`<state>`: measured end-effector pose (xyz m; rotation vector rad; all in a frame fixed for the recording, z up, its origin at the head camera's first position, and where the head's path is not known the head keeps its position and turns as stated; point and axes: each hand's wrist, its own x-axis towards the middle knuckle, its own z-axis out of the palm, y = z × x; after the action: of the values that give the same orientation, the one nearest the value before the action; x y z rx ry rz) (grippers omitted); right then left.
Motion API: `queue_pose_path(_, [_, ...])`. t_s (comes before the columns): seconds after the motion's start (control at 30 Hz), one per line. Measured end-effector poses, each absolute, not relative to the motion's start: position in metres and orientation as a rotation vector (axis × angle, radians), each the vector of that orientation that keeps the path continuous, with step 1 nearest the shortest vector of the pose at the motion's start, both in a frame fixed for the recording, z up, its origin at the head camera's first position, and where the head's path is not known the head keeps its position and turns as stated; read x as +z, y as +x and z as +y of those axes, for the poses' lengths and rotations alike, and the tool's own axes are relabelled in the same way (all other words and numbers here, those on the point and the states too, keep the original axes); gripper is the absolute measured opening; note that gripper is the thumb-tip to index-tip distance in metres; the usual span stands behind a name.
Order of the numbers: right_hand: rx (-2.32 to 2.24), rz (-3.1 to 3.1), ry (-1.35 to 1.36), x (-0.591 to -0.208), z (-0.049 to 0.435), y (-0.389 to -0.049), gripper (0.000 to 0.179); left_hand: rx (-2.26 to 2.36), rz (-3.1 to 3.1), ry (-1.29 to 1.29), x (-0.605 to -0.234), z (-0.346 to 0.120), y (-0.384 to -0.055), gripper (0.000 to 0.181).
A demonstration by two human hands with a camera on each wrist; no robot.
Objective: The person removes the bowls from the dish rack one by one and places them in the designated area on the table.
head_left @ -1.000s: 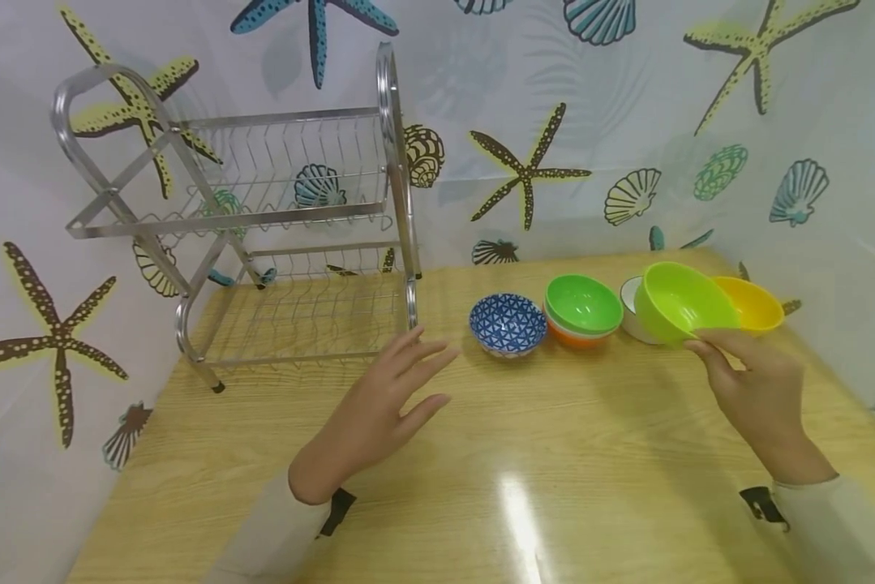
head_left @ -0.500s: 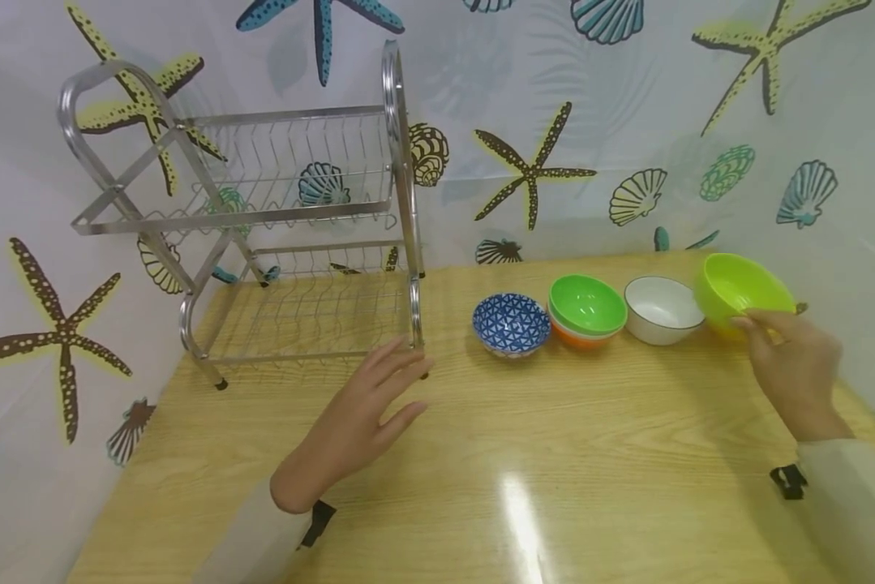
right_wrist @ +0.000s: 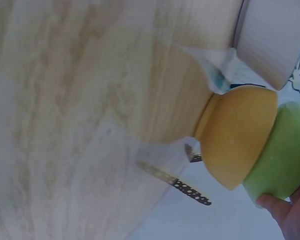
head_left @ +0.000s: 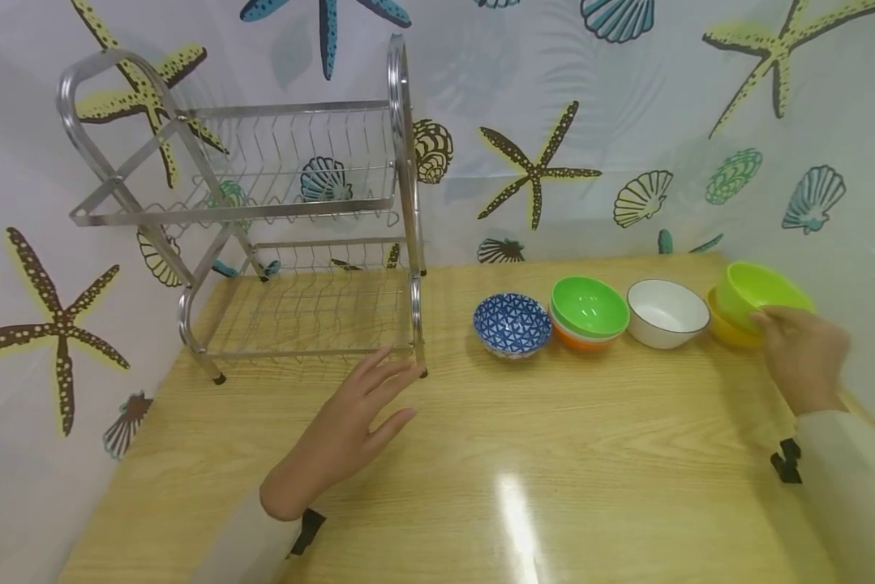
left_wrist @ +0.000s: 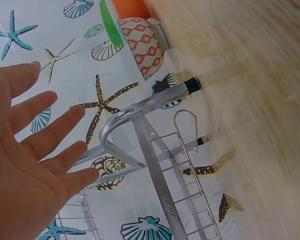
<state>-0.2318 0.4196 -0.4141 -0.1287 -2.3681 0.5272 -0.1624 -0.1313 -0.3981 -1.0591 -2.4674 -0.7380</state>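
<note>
At the right end of the bowl row, my right hand [head_left: 805, 357] pinches the near rim of a lime-green bowl [head_left: 761, 294]. That bowl sits tilted at the mouth of a yellow bowl [head_left: 731, 324], overlapping it in the head view. In the right wrist view the green bowl [right_wrist: 282, 155] lies right against the yellow bowl's [right_wrist: 242, 132] rim, and the thumb presses its side. My left hand [head_left: 342, 434] hovers in front of the metal dish rack [head_left: 262, 212], fingers spread and holding nothing. The left wrist view shows its open palm [left_wrist: 35, 150] beside the rack.
Left of the yellow bowl stand a white bowl [head_left: 666, 312], a stack topped by a green bowl [head_left: 589, 307] with white and orange ones under it, and a blue patterned bowl [head_left: 512, 326]. A patterned cloth [head_left: 510, 73] hangs behind the wooden table [head_left: 437, 487].
My right hand has carried the lime-green bowl rightward from over the white bowl, then down onto the yellow bowl. My left hand has drifted slightly left and down.
</note>
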Motion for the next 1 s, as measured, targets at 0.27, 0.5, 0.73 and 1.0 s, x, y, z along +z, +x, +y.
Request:
queue_pose_path(0.27, [0.516, -2.539, -0.148, -0.424, 0.434, -0.242, 0.029, -0.708, -2.532, -1.021, -0.397, -0.140, -0.159, 0.050])
queue_pose_path(0.5, [0.498, -2.594, -0.123, -0.432, 0.435, -0.246, 0.034, -0.695, -2.539, -1.024, -0.398, -0.145, -0.159, 0.049])
queue_pose_path(0.73, [0.530, -2.615, -0.112, -0.434, 0.438, -0.243, 0.029, -0.713, -2.514, -1.039, -0.394, -0.143, -0.159, 0.048])
queue_pose_path(1.0, [0.507, -2.619, -0.047, -0.431, 0.437, -0.243, 0.028, -0.736, -2.522, -1.042, -0.391, -0.143, -0.157, 0.044])
